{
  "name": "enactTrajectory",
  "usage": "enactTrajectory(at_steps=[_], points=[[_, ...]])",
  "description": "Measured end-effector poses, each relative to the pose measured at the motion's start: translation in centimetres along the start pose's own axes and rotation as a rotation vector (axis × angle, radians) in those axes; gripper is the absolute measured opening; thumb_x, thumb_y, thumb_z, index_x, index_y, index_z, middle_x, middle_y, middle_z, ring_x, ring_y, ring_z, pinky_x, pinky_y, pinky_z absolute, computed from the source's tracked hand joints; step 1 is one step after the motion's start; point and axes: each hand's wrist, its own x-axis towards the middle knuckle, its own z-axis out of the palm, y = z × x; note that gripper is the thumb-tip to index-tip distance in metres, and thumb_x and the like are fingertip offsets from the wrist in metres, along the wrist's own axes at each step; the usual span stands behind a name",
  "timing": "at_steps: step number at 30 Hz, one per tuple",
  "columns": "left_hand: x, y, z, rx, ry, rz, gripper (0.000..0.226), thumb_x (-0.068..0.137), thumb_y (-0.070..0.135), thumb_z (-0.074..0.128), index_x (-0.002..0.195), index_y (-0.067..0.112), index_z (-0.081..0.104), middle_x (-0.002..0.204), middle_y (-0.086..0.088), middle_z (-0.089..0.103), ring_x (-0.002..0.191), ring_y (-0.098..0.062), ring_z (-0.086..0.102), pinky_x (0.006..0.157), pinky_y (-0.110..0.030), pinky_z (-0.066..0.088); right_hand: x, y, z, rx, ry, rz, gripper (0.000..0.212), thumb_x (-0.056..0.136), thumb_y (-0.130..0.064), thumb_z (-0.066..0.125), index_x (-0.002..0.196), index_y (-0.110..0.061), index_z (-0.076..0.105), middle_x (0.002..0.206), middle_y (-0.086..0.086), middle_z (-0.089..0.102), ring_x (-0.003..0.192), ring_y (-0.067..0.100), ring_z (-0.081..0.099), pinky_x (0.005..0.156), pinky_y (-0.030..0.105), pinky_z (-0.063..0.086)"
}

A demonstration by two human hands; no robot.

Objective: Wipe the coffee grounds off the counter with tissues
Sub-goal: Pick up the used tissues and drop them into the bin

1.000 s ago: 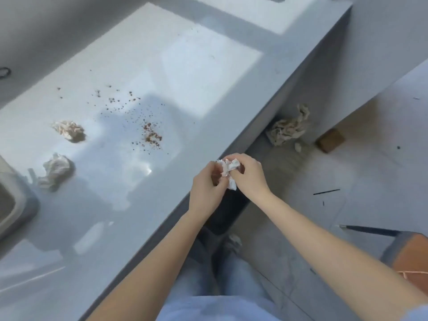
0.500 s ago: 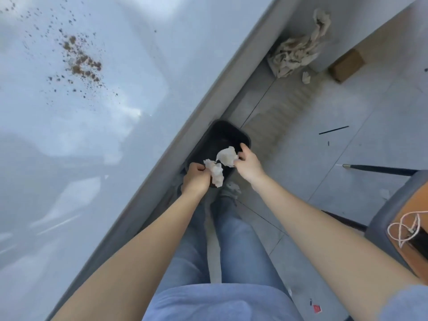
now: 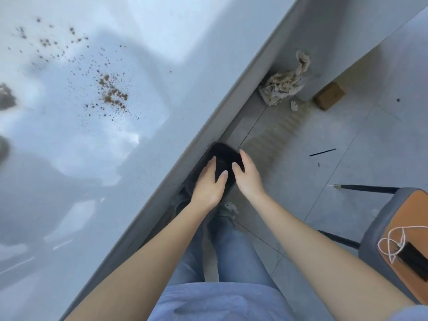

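Brown coffee grounds [image 3: 112, 95] lie scattered on the pale grey counter [image 3: 143, 54], thickest in a small heap left of centre. Below the counter's edge a black bin [image 3: 223, 156] stands on the floor. My left hand [image 3: 209, 184] and my right hand [image 3: 247, 174] hover over the bin's mouth, fingers spread, both holding nothing. No tissue shows in either hand or inside the dark bin. A blurred dark patch [image 3: 7, 97] sits at the counter's far left edge.
A crumpled brownish paper wad [image 3: 283, 85] and a small wooden block [image 3: 330, 95] lie on the tiled floor by the cabinet side. A chair [image 3: 403, 239] with an orange seat and white cord stands at the right. My jeans-clad legs [image 3: 231, 251] are below.
Both hands held crumpled white tissue, first at the counter edge, then over the bin. Now the tissue is gone from view and both hands are spread over the bin.
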Motion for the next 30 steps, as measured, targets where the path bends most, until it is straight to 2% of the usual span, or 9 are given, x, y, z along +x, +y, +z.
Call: enactTrajectory(at_steps=[3, 7, 13, 15, 18, 21, 27, 30], points=[[-1.4, 3.5, -1.4, 0.053, 0.047, 0.173, 0.061, 0.099, 0.032, 0.038, 0.151, 0.018, 0.011, 0.16, 0.0, 0.014, 0.146, -0.014, 0.012, 0.12, -0.041, 0.015, -1.1, -3.2, -1.5, -0.07, 0.091, -0.174, 0.054, 0.099, -0.026, 0.043, 0.15, -0.025, 0.024, 0.16, -0.003, 0.017, 0.147, 0.013, 0.012, 0.118, 0.034, 0.015], [-3.9, 7.2, -3.8, 0.125, 0.178, 0.332, 0.06, 0.099, 0.035, 0.039, 0.15, 0.021, 0.012, 0.159, 0.004, 0.017, 0.145, -0.011, 0.016, 0.119, -0.041, 0.017, -2.7, -7.9, -3.6, -0.198, 0.142, -0.429, 0.055, 0.099, -0.027, 0.043, 0.149, -0.031, 0.022, 0.16, -0.009, 0.015, 0.146, 0.01, 0.01, 0.116, 0.031, 0.012], [-7.2, 10.2, -8.4, 0.037, 0.32, 0.43, 0.062, 0.097, 0.037, 0.044, 0.15, 0.026, 0.013, 0.158, 0.01, 0.018, 0.144, -0.008, 0.019, 0.118, -0.031, 0.018, -5.1, -16.0, -5.4, -0.402, 0.181, -0.751, 0.053, 0.096, -0.026, 0.043, 0.146, -0.033, 0.028, 0.158, -0.009, 0.022, 0.146, 0.01, 0.011, 0.115, 0.031, 0.01], [-7.7, 10.7, -10.7, 0.05, 0.426, 0.45, 0.063, 0.096, 0.036, 0.045, 0.15, 0.027, 0.013, 0.157, 0.011, 0.02, 0.144, -0.008, 0.017, 0.119, -0.035, 0.013, -5.3, -18.9, -5.0, -0.456, 0.174, -0.834, 0.053, 0.095, -0.026, 0.044, 0.146, -0.032, 0.029, 0.158, -0.008, 0.023, 0.146, 0.011, 0.013, 0.114, 0.03, 0.009], [-8.1, 10.4, -14.8, 0.059, 0.637, 0.368, 0.066, 0.095, 0.033, 0.047, 0.15, 0.024, 0.012, 0.158, 0.007, 0.02, 0.147, -0.012, 0.007, 0.119, -0.04, -0.001, -5.4, -23.2, -3.5, -0.492, 0.129, -0.926, 0.053, 0.096, -0.026, 0.046, 0.146, -0.03, 0.03, 0.157, -0.006, 0.025, 0.146, 0.013, 0.017, 0.116, 0.035, 0.016], [-8.7, 8.6, -19.0, -0.053, 0.785, 0.224, 0.066, 0.095, 0.031, 0.048, 0.15, 0.022, 0.014, 0.159, 0.005, 0.017, 0.147, -0.015, 0.003, 0.117, -0.041, -0.004, -5.3, -26.3, -0.7, -0.512, 0.024, -0.975, 0.052, 0.096, -0.025, 0.048, 0.145, -0.029, 0.033, 0.157, -0.005, 0.027, 0.144, 0.014, 0.021, 0.116, 0.038, 0.023], [-10.4, 2.0, -26.5, -0.138, 0.971, -0.014, 0.066, 0.09, 0.021, 0.056, 0.147, 0.011, 0.024, 0.156, -0.007, 0.025, 0.145, -0.023, 0.016, 0.117, -0.042, 0.015, -4.7, -29.6, 7.6, -0.707, -0.298, -0.927, 0.049, 0.096, -0.026, 0.047, 0.143, -0.033, 0.036, 0.156, -0.006, 0.027, 0.142, 0.014, 0.026, 0.114, 0.038, 0.026], [-10.7, -1.2, -28.8, -0.216, 0.976, -0.111, 0.066, 0.088, 0.018, 0.058, 0.145, 0.007, 0.026, 0.153, -0.011, 0.029, 0.142, -0.028, 0.019, 0.115, -0.042, 0.019, -4.7, -30.9, 12.1, -0.797, -0.387, -0.918, 0.047, 0.096, -0.026, 0.047, 0.141, -0.029, 0.038, 0.15, -0.005, 0.034, 0.131, 0.018, 0.042, 0.106, 0.039, 0.035]])
